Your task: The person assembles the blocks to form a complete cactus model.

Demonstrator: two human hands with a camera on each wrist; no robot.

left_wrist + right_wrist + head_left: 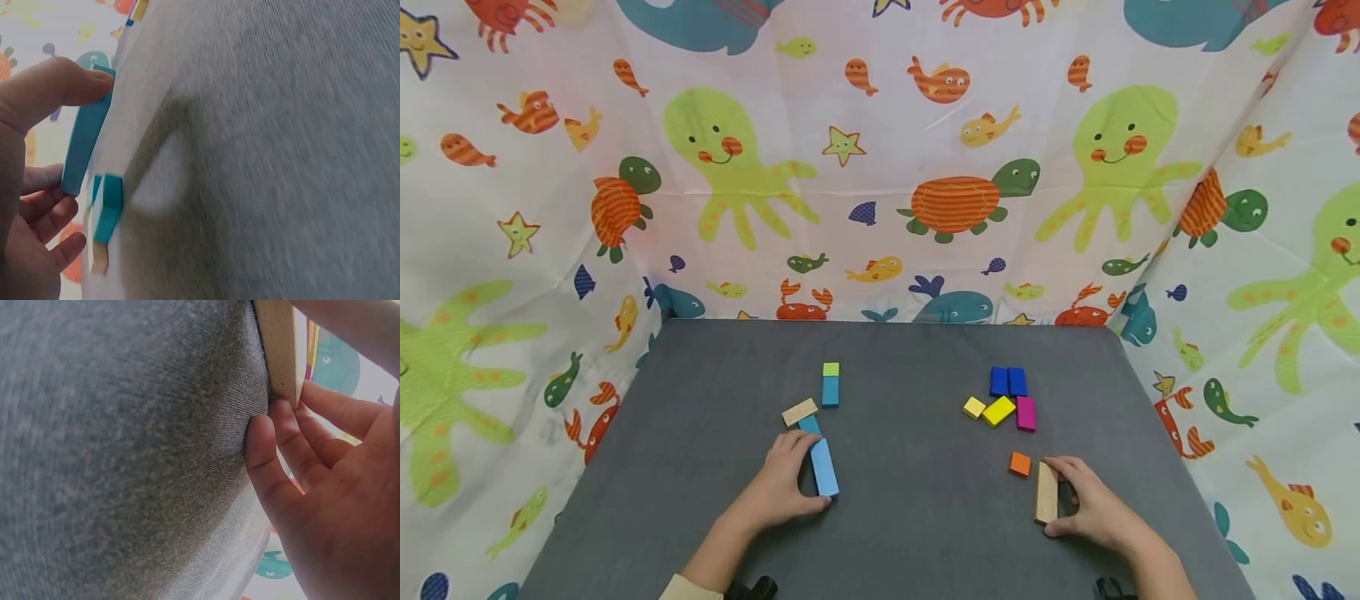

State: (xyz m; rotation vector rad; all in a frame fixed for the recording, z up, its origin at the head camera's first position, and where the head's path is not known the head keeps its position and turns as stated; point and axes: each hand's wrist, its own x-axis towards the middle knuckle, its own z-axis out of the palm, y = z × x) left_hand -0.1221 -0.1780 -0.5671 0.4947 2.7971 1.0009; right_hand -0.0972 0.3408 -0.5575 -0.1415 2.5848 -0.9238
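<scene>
My left hand point(780, 485) pinches a long light blue block point(824, 468) by its two ends, thumb at the near end and fingers at the far one. In the left wrist view this blue block point(89, 134) is raised off the cloth, its shadow falling beside it. Just past it lie a shorter blue block point(808, 425) and a natural wood block point(799, 412). On the other side, my right hand point(1093, 510) grips a long natural wood block point(1046, 493) end to end. In the right wrist view the wood block point(282, 353) sits against the cloth, fingertips at its end.
A grey cloth-covered table point(917, 517) lies below. Farther back on the left are a green block point(831, 368) and a blue block point(830, 392). Right of centre are an orange block point(1019, 464), a magenta block point(1026, 414), two yellow blocks point(998, 412) and two dark blue blocks point(998, 382).
</scene>
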